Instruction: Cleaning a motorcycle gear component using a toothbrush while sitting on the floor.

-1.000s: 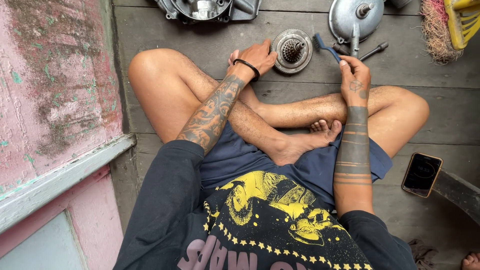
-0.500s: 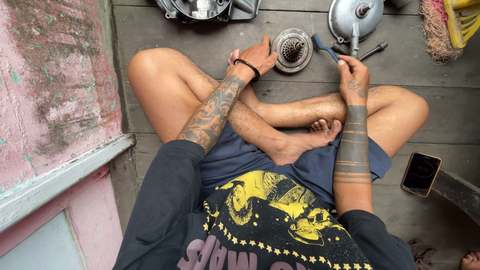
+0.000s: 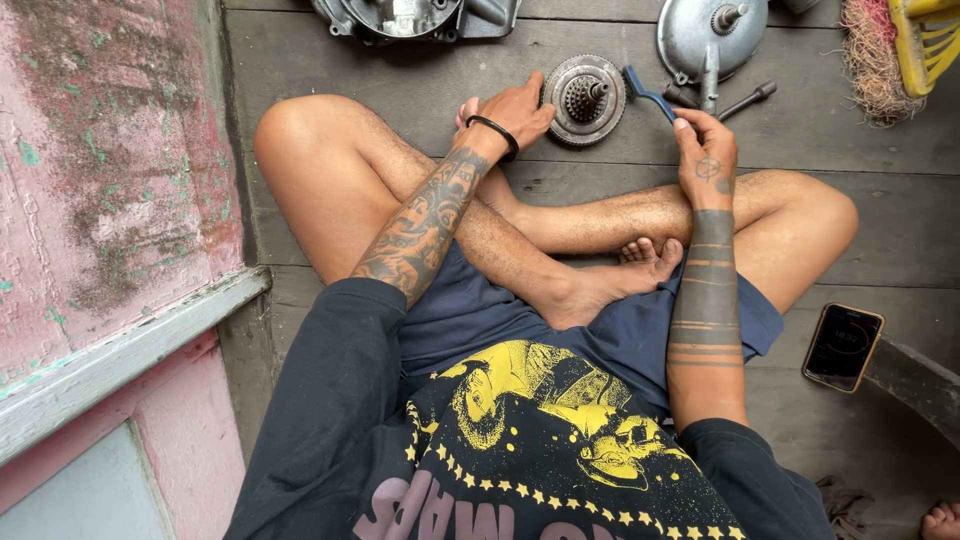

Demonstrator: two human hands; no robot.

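I sit cross-legged on a dark wooden floor. My left hand [image 3: 515, 108], with a black band at the wrist, rests against the left rim of a round metal gear assembly [image 3: 586, 98] lying flat on the floor. My right hand [image 3: 703, 152] grips the handle of a small blue brush [image 3: 648, 93], whose head points up-left toward the gear assembly and stops just short of its right edge.
A grey engine cover [image 3: 415, 17] lies at the top. A round silver housing [image 3: 705, 35] with a shaft sits top right, with a dark tool [image 3: 744, 99] beside it. A straw broom and yellow dustpan [image 3: 905, 50] sit far right. A phone [image 3: 843, 346] lies by my right knee. A pink wall [image 3: 100, 200] stands left.
My right hand has shifted slightly with the brush near the gear assembly. My left hand stays on the rim.
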